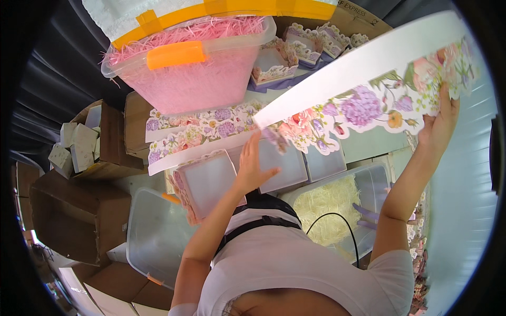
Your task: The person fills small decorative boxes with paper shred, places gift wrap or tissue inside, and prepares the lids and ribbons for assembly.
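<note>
A long die-cut card strip (361,106), printed with purple and peach flowers and with a plain white band along its upper edge, is raised above the table. My right hand (438,118) grips its flowered edge near the right end. With fingers apart, my left hand (253,166) is close to the strip's left end; whether the fingertips touch it is unclear. Below and to the left are two more floral strips (197,138), lying flat. A shallow floral-edged box (207,181) stands left of my left hand, and a pale box panel (282,166) lies to its right.
A clear tub of pink paper shred (189,85) stands at the back, with finished-looking floral trays (274,65) beside it. To the right sits a bin of cream shred (328,209). Leftward are an open cardboard box (79,213), small boxes in a carton (83,146) and a clear bin (158,233).
</note>
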